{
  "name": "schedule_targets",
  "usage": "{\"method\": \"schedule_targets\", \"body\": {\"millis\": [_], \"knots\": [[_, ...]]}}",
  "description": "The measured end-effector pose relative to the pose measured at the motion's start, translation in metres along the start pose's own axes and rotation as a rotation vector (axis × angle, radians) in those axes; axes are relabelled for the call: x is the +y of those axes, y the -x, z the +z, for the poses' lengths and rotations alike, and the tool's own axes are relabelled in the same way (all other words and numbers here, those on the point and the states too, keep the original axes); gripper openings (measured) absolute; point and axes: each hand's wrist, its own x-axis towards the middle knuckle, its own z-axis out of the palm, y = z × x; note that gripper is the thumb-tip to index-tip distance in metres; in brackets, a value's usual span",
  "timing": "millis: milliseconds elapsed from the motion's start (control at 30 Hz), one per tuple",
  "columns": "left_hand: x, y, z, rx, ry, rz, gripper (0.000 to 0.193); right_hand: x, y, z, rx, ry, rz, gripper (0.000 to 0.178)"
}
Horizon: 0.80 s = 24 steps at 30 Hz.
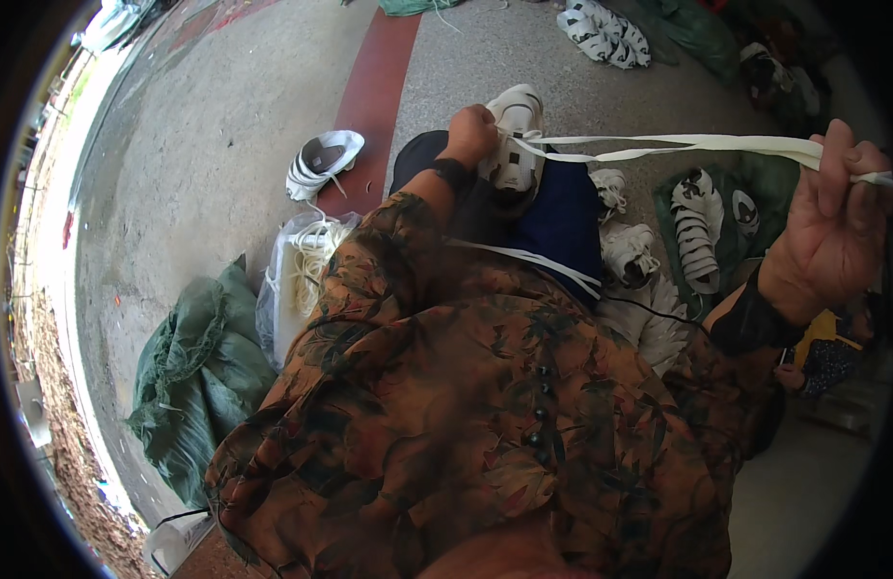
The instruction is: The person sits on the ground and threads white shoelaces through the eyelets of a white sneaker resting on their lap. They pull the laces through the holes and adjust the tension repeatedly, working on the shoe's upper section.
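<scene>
**A lace pulled out rightward from a pale shoe**

In the head view, the only one we have, we see the shoe ahead of the body and left of the right hand, by the dark blue cloth over the lap. Its long axis points roughly away from us, and the lace leaves its middle nearly square to that axis, in two strands that come together near the right hand.

The left hand is much the nearer: it touches the shoe's left edge, while the right hand is well apart from it, far out to the right. We see the left hand folded closed, seemingly steadying the shoe; its fingertips are hidden, so we cannot tell whether it also pinches the lace. The right hand's fingers curl round the strands, and a short end sticks out beyond them.

About them, we find a loose shoe on the ground to the left, a clear bag of pale cords just below it, and more shoes between the cloth and the right forearm.
</scene>
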Motion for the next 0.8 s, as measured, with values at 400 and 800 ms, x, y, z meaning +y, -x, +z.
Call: {"method": "schedule_targets", "body": {"millis": [400, 800], "knots": [[-0.002, -0.001, -0.002, -0.122, 0.860, -0.365, 0.003, -0.002, 0.001, -0.007, -0.020, 0.012, -0.010, 0.021], [-0.018, -0.008, -0.010, -0.547, 1.288, -0.416, 0.009, -0.005, -0.002, -0.006, -0.074, 0.036, 0.003, 0.018]]}}
